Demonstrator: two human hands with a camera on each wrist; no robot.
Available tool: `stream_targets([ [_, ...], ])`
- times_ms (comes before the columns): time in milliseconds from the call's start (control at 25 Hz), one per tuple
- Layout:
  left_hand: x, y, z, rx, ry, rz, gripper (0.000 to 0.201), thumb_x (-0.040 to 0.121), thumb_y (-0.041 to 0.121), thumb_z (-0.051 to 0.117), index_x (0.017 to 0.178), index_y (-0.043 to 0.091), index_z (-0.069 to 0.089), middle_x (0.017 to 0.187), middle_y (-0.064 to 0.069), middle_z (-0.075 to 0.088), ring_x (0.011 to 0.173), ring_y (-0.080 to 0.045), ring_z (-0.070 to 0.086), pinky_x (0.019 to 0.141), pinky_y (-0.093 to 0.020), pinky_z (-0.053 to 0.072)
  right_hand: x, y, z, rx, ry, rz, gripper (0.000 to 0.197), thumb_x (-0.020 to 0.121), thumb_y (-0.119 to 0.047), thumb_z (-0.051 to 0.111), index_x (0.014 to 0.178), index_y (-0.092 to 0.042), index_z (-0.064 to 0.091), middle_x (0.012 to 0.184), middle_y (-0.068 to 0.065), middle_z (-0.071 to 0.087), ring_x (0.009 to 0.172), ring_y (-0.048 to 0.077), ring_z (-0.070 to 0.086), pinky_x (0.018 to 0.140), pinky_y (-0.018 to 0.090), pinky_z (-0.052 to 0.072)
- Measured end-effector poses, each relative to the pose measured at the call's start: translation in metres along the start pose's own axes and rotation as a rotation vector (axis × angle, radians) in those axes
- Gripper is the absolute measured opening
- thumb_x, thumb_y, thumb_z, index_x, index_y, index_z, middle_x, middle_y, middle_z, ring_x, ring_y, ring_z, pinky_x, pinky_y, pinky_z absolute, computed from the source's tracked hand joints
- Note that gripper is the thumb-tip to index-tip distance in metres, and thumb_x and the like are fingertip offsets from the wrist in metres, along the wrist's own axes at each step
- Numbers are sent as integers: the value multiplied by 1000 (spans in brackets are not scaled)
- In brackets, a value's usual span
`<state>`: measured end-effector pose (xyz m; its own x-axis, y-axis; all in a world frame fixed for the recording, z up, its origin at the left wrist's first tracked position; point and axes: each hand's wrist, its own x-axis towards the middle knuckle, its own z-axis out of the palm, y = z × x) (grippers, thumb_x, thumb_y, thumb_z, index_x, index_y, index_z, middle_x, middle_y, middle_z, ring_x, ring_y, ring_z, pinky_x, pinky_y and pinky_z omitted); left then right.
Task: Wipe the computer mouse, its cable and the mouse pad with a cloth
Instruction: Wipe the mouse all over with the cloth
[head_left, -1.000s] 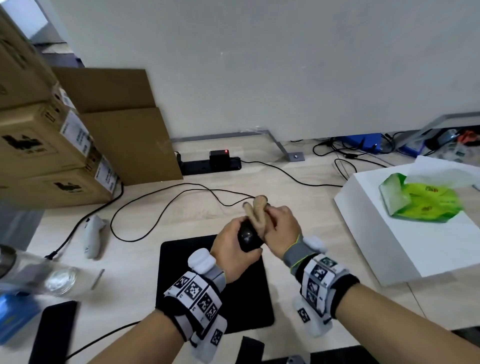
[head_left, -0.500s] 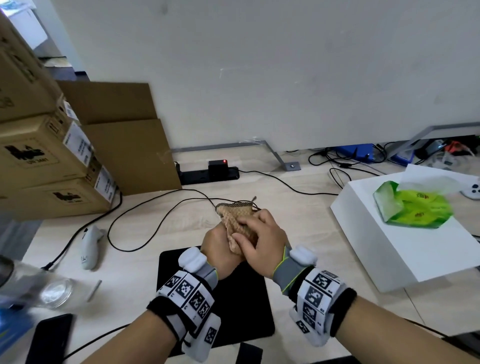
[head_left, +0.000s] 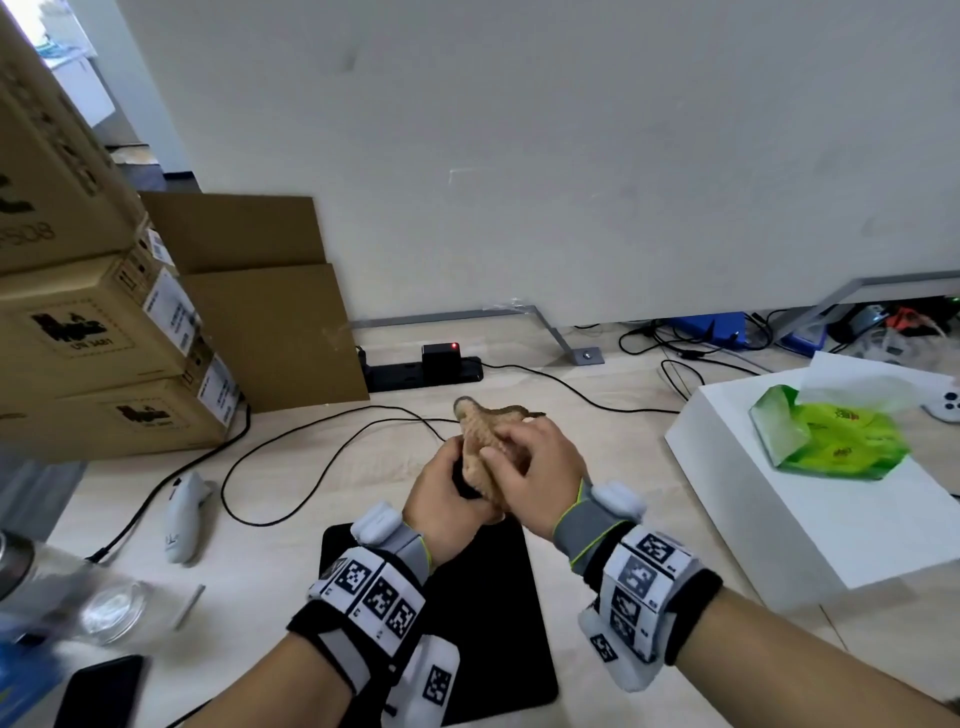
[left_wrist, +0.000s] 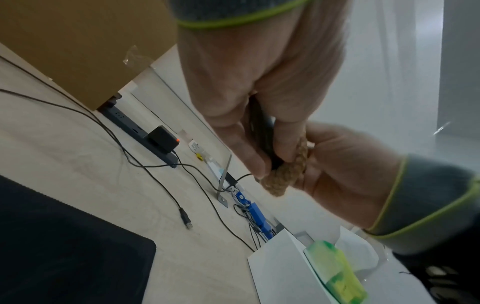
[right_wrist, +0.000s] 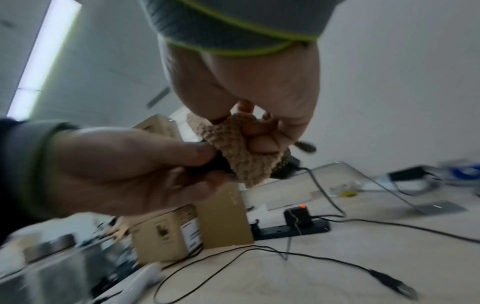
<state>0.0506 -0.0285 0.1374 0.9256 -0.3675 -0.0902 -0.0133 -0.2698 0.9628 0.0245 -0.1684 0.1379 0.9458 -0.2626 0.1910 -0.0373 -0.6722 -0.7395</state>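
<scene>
Desk below; left hand grip closed round mouse, right hand grip pinching cloth against it

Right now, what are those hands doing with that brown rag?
A person is cleaning a black computer mouse. The left hand holds the mouse up above the black mouse pad, and the right hand presses a tan cloth against it. The mouse's cable trails loose across the desk. The pad lies flat, untouched at this moment.
</scene>
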Motion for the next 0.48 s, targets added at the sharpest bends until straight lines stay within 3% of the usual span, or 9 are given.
stream_targets([
  [80,-1,2,1,12,19,13,45,71,16,74,113,18,60,101,-1,70,92,-13,66,77,-20,53,-8,-12,2,4,-1,-137,33,75,-46,60,102,-29,69,88,-7,49,81,11,56,74,21,43],
  [120,-2,2,1,-30,2,13,44,72,8,74,112,17,59,102,-3,69,91,-15,66,73,-19,53,-6,-9,0,7,5,-135,32,75,-47,58,100,-30,69,85,-8,49,78,11,56,72,22,43],
  [200,-6,4,-3,-198,-63,-39,49,75,-8,71,112,21,58,107,-10,66,88,-26,67,71,-28,56,10,6,-8,8,39,28,27,79,-45,56,94,-26,68,80,-4,58,75,18,60,70,27,49],
  [320,-9,8,-8,-361,-113,-100,53,81,-14,63,117,23,56,113,-14,60,81,-33,68,73,-39,59,32,32,-18,231,60,361,17,83,-36,61,78,-21,67,69,-3,66,70,23,63,70,38,56],
  [480,-5,10,-12,-482,-80,-153,42,88,-8,58,116,24,56,107,-12,59,73,-28,64,76,-39,57,38,38,-20,398,155,394,14,85,-36,62,75,-28,69,69,-5,68,66,20,62,70,51,57],
])
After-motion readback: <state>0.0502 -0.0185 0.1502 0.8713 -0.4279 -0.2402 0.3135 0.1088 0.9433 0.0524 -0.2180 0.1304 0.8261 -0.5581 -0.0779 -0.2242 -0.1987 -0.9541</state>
